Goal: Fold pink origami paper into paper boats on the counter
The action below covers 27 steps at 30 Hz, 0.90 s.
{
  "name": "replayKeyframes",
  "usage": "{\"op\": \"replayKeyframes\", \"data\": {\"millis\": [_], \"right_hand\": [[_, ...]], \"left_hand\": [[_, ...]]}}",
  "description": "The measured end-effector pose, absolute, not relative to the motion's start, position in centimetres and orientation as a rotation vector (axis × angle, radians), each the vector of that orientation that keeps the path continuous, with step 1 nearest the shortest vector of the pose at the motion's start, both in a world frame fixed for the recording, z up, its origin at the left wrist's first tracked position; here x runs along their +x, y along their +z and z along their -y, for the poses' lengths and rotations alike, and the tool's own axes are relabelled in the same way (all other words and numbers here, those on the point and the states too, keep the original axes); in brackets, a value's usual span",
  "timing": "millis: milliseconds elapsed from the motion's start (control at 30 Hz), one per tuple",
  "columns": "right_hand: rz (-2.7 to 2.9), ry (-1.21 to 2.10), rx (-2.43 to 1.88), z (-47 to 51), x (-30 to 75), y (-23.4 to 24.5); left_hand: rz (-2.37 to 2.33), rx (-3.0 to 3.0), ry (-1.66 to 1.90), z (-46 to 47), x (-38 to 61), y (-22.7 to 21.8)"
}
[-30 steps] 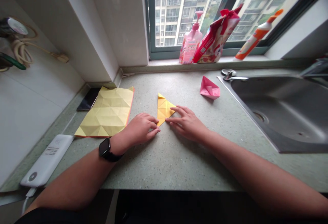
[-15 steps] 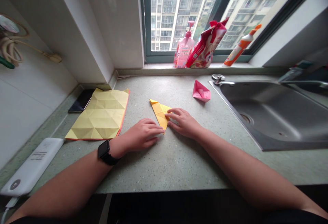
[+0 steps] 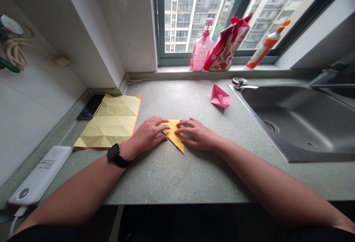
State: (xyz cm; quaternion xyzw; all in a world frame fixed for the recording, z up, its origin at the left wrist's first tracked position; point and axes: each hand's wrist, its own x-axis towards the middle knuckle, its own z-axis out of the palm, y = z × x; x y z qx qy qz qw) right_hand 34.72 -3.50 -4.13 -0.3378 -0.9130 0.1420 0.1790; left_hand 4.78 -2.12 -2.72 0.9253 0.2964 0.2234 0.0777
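Note:
A folded piece of yellow origami paper [image 3: 176, 138] lies on the counter, one point toward me. My left hand [image 3: 151, 133], a black watch on its wrist, rests at the paper's left side; its fingertips touch the top surface and the thumb is apart near the left edge. From the other side my right hand [image 3: 198, 134] lays its spread fingers on the paper's right part. Both hands are open, and their fingers cover the two upper corners. A pink folded paper shape [image 3: 221, 98] stands farther back on the right.
Creased yellow sheets [image 3: 112, 122] lie at left, partly over a dark phone [image 3: 88, 109]. A white power bank [image 3: 41, 175] with a cable is nearer. At right is a steel sink [image 3: 294, 153]. A pump bottle [image 3: 201, 51], red bag [image 3: 229, 46] and orange bottle [image 3: 263, 50] stand on the sill.
The yellow paper has turned, its point now nearer me and farther right. My left hand has moved up from the lower tip to the paper's upper left. The view has shifted slightly.

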Motion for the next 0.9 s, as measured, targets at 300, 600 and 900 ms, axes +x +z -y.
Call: {"op": "replayKeyframes", "data": {"millis": [300,600,900], "right_hand": [[2.568,0.476,-0.955,3.2,34.9,-4.2],[2.541,0.601,-0.953,2.6,35.0,-3.8],[2.369,0.714,-0.932,2.6,35.2,-4.3]], "left_hand": [[-0.820,2.773,0.635,1.7,4.9,-2.4],[-0.841,2.963,0.679,2.0,6.3,-2.1],[-0.971,2.963,0.736,1.5,6.3,-2.6]]}}
